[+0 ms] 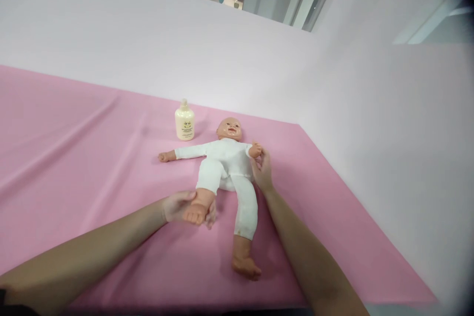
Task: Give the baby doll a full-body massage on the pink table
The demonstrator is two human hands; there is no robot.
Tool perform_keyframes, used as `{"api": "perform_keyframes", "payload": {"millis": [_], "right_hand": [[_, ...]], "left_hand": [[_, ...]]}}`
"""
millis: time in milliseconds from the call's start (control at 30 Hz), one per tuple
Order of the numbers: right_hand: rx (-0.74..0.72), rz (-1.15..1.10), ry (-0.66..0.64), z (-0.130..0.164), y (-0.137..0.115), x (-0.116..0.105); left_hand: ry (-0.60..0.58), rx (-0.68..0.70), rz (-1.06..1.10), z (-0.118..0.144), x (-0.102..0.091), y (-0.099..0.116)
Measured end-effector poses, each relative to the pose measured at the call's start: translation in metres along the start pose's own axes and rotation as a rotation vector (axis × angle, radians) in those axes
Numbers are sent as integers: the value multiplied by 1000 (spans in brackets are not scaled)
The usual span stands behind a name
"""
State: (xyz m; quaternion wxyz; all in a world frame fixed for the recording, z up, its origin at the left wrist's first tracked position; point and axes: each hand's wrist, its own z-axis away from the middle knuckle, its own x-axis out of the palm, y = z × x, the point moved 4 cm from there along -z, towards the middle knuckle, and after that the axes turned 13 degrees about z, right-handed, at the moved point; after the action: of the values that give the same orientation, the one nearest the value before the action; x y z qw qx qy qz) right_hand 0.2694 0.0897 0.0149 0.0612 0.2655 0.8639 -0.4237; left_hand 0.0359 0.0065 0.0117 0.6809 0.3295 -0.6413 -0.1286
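Observation:
A baby doll in a white bodysuit lies on its back on a pink cloth, head toward the far wall. My left hand cups the doll's bare foot on the left, with the leg bent up. My right hand grips the doll's arm by its side, just below the doll's small fist. The doll's other leg stretches toward me and its other arm points left.
A cream lotion bottle stands upright just left of the doll's head. White walls rise behind and to the right of the pink cloth. The cloth's right edge runs diagonally toward me.

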Motion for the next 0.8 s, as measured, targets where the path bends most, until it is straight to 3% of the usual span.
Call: {"api": "perform_keyframes", "payload": {"millis": [100,200,300,400,500,633,700,800], "right_hand": [[120,-160,184,-5,10,-11],[365,-251,313,-6,32,-21],[684,-400,393,-2,59,-25],[814,-498,418,0,72,-25],[777,-493,413,-1,69,-25],[551,-347,365,-5,46,-24],[381,-259,321,-7,31,-21],[165,-145,186,-7,12,-12]], "left_hand": [[-54,-181,-135,4,4,-6],[-55,-345,-328,8,-1,-11],[-22,-409,-463,10,-9,-13],[-48,-410,-464,10,-9,-14],[-108,-321,-319,6,-7,-13],[-201,-4,48,-1,-8,-3],[-140,88,156,-3,-13,2],[99,183,235,-4,-19,8]]}}
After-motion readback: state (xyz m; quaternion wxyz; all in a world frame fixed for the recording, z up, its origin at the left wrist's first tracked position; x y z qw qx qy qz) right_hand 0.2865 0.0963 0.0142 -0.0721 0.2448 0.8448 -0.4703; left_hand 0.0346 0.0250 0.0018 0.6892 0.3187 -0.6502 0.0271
